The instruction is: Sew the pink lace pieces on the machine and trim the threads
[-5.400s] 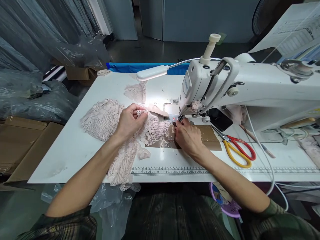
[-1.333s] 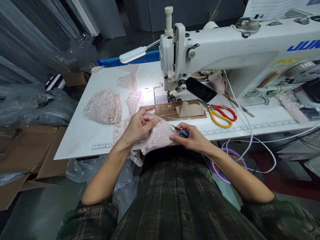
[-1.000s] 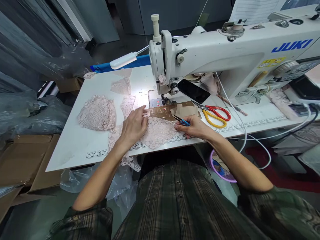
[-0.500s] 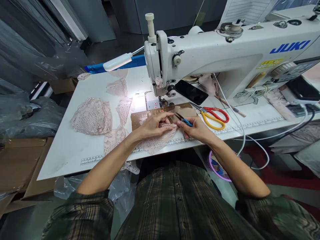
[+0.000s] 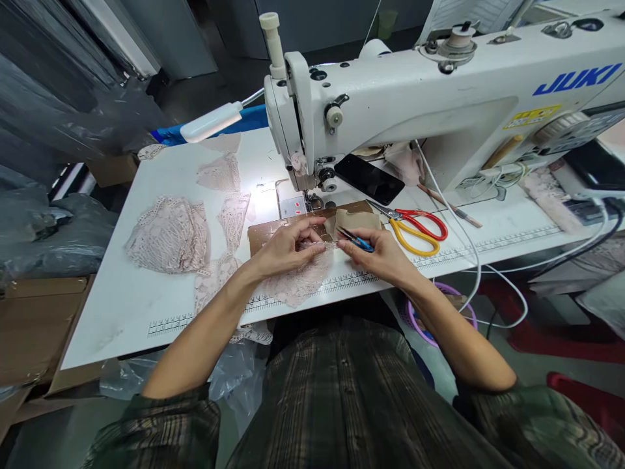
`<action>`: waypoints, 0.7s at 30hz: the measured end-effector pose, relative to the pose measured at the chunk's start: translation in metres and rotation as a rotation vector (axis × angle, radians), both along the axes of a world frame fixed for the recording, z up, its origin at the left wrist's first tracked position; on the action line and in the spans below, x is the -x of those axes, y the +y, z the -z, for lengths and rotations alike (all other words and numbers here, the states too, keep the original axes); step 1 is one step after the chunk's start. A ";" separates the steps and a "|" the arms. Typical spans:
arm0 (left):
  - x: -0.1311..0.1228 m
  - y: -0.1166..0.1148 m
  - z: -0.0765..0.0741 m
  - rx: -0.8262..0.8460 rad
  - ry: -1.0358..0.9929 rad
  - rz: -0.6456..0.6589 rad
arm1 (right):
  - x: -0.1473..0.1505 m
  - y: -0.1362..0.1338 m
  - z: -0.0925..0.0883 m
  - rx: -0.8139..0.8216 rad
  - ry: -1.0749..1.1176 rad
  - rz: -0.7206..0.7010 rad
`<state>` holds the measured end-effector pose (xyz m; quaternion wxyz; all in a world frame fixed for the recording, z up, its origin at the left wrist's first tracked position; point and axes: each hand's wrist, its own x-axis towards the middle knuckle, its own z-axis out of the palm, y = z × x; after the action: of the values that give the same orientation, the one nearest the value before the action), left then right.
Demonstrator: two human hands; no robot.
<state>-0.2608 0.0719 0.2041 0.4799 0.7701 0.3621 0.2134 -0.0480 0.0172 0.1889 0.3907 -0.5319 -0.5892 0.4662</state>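
**Lace held between both hands in front of the needle**

The pale pink lace piece [image 5: 295,283] lies on the near edge of the tabletop [image 5: 122,293], spread under and just below the fingers of both hands and across the printed ruler strip [image 5: 351,281]. The left hand [image 5: 286,247] rests on it, with its fingers [image 5: 312,229] drawn narrow and pinching the upper edge of the lace. The right hand [image 5: 383,254] faces it from the other side, its fingertips close to those of the left. It is closed around a pair of blue-handled thread snips [image 5: 356,240], whose dark tips point toward the left fingers. Whether the blades touch the lace cannot be told.

Just beyond the fingers, a brown taped patch [image 5: 266,233] covers the tabletop. Past it stands the needle area of the white sewing machine [image 5: 430,111]. To the outer side of the right fingers lie red-and-yellow scissors [image 5: 417,228], and a black phone [image 5: 370,180] sits farther back under the machine arm. To the outer side of the left fingers, more lace pieces [image 5: 168,234] lie flat, well apart from the hands. The lit lamp head [image 5: 209,122] hangs above the far ones.
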 end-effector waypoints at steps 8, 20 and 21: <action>0.011 0.007 -0.004 0.007 0.048 -0.002 | 0.003 0.009 0.007 -0.095 -0.117 0.072; 0.027 0.019 -0.009 0.112 0.085 0.041 | -0.001 0.011 0.013 -0.068 -0.141 0.230; 0.027 0.019 -0.010 0.108 0.090 0.037 | -0.001 0.010 0.013 -0.078 -0.139 0.229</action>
<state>-0.2881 0.0911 0.2144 0.5078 0.7585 0.3801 0.1496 -0.0466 0.0275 0.1756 0.4200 -0.6112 -0.5677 0.3574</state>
